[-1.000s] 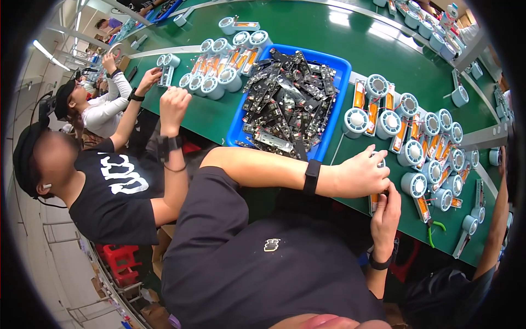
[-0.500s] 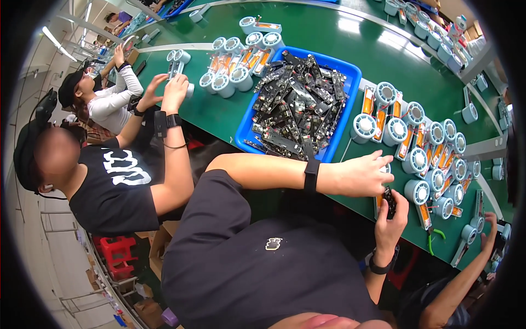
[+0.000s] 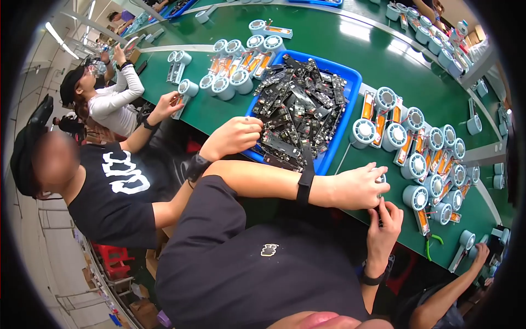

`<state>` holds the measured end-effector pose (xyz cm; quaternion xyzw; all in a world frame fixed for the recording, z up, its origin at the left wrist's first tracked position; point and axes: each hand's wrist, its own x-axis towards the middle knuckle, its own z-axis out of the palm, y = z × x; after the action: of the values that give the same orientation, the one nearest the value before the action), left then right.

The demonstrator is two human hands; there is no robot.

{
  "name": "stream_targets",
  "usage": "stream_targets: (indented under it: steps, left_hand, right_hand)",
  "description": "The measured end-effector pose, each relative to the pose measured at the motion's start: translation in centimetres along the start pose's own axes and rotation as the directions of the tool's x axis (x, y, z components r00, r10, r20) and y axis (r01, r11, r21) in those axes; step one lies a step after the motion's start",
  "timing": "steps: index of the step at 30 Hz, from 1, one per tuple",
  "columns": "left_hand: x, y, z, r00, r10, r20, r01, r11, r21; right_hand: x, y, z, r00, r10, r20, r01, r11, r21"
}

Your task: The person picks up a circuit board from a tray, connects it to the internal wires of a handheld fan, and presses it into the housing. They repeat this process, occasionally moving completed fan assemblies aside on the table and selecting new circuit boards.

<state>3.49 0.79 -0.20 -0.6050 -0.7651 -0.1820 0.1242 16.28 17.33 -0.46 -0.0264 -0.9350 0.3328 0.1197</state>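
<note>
My left hand curls over a light-blue fan unit at the table's front edge; only a bit of its round housing shows past the fingers. Just below, my right hand pinches a small black circuit board, now almost wholly covered by the fingers. My hands almost touch each other. Beyond my left forearm stands a blue tray heaped with black circuit boards. To the right of my hands, several light-blue fan units with orange-faced handles lie in rows.
On the left, a co-worker's hand is at the tray's edge. Green-handled pliers lie at the table's front edge. Another person's arm reaches in at the lower right. More fan units stand behind the tray's left side.
My left hand has moved slightly down and left. My right fingers have closed in under it, covering the circuit board. The co-worker has put down a fan unit and reached one hand to the tray.
</note>
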Motion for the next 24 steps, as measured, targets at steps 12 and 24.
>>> stream_targets:
  steps: [12, 24]
  left_hand:
    - [0.4, 0.3, -1.5, 0.993, 0.031, 0.113, -0.039, 0.997, 0.071]
    - [5.4, -3.8, -6.2, 0.983, -0.001, 0.182, 0.024, 0.992, -0.124]
  right_hand:
    - [0.4, 4.6, -0.7, 0.897, 0.235, 0.374, -0.431, 0.654, 0.621]
    - [-2.4, 8.3, 1.8, 0.973, 0.23, 0.024, -0.121, 0.416, 0.901]
